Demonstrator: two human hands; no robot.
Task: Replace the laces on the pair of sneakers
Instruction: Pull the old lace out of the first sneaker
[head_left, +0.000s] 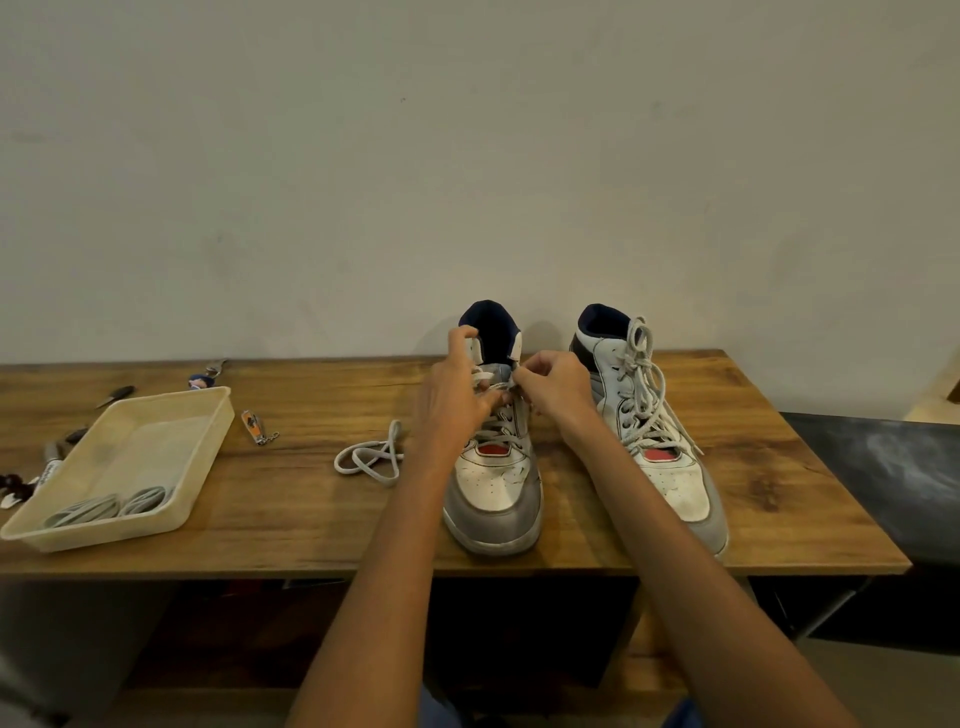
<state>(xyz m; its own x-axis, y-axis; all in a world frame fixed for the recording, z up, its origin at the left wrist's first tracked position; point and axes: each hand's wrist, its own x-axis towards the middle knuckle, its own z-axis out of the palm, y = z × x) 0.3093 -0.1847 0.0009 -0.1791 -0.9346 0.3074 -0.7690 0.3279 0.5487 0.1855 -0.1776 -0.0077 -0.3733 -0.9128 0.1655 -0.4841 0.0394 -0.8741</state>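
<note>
Two white-and-grey high-top sneakers stand on the wooden table (291, 499), toes toward me. The left sneaker (493, 488) is partly laced with a grey lace. My left hand (457, 389) grips the sneaker's upper collar, thumb on its edge. My right hand (556, 387) pinches the lace at an upper eyelet. The lace's loose end (369, 457) lies coiled on the table left of this shoe. The right sneaker (660, 431) is fully laced, its loose ends (639, 338) draped over the collar.
A cream plastic tray (171, 415) at the left holds coiled grey laces (104, 509). Around it lie a nail clipper (255, 423), a keychain (205, 376), small tools and markers. A wall rises right behind the table. A dark bench (883, 467) sits to the right.
</note>
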